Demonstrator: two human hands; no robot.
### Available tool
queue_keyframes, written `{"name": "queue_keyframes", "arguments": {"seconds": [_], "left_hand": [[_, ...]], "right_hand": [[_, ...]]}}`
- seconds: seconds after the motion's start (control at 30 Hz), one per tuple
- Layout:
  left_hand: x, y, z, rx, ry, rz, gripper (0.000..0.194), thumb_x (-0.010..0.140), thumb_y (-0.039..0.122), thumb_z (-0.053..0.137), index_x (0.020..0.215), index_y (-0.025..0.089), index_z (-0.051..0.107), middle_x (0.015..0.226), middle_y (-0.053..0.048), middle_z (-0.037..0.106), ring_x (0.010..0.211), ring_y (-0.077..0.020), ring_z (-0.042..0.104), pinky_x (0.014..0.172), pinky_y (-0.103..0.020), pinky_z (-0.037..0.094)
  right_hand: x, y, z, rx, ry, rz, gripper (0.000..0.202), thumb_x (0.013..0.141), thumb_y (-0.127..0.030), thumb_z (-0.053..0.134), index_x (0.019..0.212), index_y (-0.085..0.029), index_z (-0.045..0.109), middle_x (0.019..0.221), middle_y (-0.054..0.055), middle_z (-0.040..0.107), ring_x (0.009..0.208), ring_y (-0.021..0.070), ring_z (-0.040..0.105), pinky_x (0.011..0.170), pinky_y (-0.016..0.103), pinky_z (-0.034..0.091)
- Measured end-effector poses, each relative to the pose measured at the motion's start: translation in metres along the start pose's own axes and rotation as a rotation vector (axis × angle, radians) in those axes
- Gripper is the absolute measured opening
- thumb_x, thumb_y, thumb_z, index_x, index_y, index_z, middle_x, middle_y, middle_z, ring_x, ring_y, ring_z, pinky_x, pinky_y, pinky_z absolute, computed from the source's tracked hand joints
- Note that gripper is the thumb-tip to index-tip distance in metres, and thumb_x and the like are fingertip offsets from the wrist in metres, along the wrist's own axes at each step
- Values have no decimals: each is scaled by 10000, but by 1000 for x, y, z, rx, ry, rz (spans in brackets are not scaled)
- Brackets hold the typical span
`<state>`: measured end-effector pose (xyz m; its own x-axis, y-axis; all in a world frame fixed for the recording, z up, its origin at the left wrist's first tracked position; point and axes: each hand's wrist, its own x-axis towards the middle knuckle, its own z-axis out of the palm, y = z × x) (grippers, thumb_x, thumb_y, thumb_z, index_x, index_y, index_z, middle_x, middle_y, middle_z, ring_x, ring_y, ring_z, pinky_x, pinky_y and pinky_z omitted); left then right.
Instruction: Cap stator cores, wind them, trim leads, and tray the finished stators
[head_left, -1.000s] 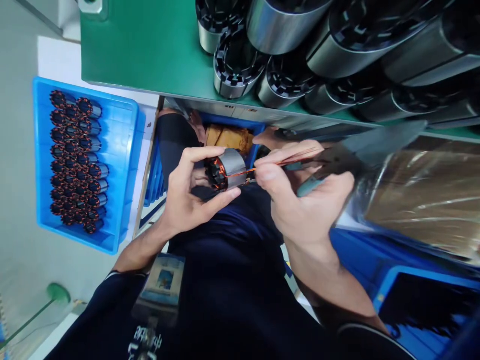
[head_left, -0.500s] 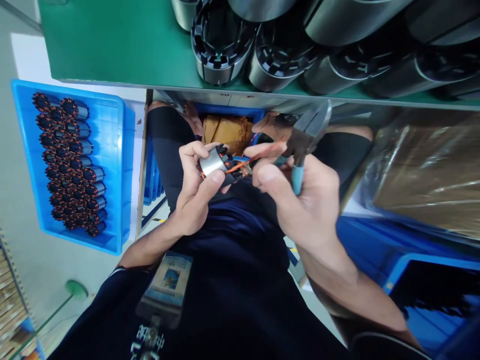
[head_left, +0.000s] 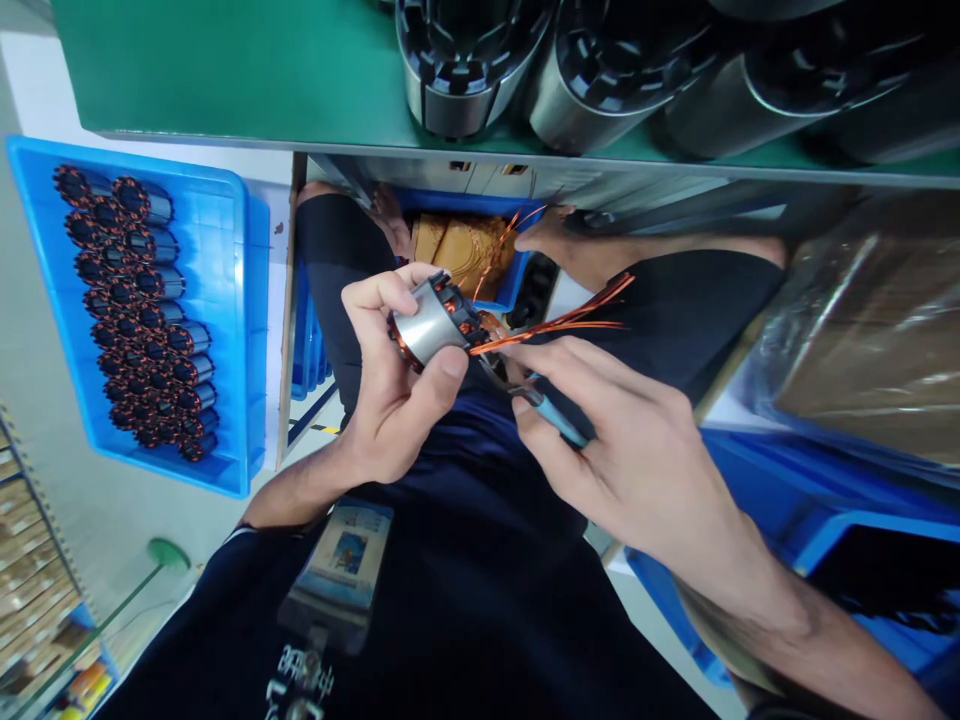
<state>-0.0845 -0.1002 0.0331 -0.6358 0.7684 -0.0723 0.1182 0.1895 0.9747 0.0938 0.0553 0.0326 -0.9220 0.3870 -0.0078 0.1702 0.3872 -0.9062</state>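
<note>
A short, silver-sided motor part (head_left: pixel 427 325) is held above a person's lap, gripped around its side by the left hand (head_left: pixel 386 405), with the thumb laid on the near side and the fingers curled over the far side. It is tilted, with its black-toothed, copper-wound end turned to the right. From that end a bundle of orange copper wires (head_left: pixel 536 332) is fanned out to the right, and a thinner strand is bent away on the far side.

Just right of the motor part, blue-handled pliers (head_left: pixel 559 418) are held by the right hand (head_left: pixel 637 440), which is half closed, the handle lying between thumb and fingers. The tips of the pliers are set close to the wires; whether the two touch cannot be told.

Well left of the motor part, a blue tray (head_left: pixel 214 250) is filled along one side with rows of similar wound parts (head_left: pixel 154 245). Beyond the motor part, a green counter (head_left: pixel 225 70) is lined on its right with upright metal cylinders (head_left: pixel 454 112). Well to the right of the motor part, brown cardboard (head_left: pixel 877 340) is covered in clear plastic.
</note>
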Motion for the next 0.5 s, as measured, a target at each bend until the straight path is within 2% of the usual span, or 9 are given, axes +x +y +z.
{"name": "queue_keyframes", "arguments": {"seconds": [0.1,0.23,0.37,0.5], "left_hand": [[1,-2,1,36,-5,52,363,1195,631,745,1394,415,532,1542,-61,682,1316,-292,812,1084,-437,757],[2,-8,1,86,-3,109,403,1162,649,756,1417,434,531,1531,-63,712,1341,-330,837,1023,-449,768],[0,-4,1,133,-20,110,385,1191,628,719,1440,417,514,1545,-87,698,1362,-336,830,1053,-469,764],[-2,-1,0,118,-13,101,365,1204,628,727,1410,413,517,1527,-82,669,1361,-319,792,1085,-482,746]], "right_hand": [[2,-4,-2,37,3,-13,421,1126,-105,678,1494,-282,783,1361,71,888,1244,275,889,1165,399,721],[3,-6,-4,57,17,-6,359,1111,-85,666,1380,-290,783,1293,57,893,1175,264,905,1100,379,734],[2,-7,-2,66,49,3,325,1097,-88,690,1283,-324,814,1171,17,901,1009,244,908,938,351,742],[2,1,5,59,106,23,272,1102,-148,808,1270,-345,891,1191,3,948,988,258,929,928,352,745]]}}
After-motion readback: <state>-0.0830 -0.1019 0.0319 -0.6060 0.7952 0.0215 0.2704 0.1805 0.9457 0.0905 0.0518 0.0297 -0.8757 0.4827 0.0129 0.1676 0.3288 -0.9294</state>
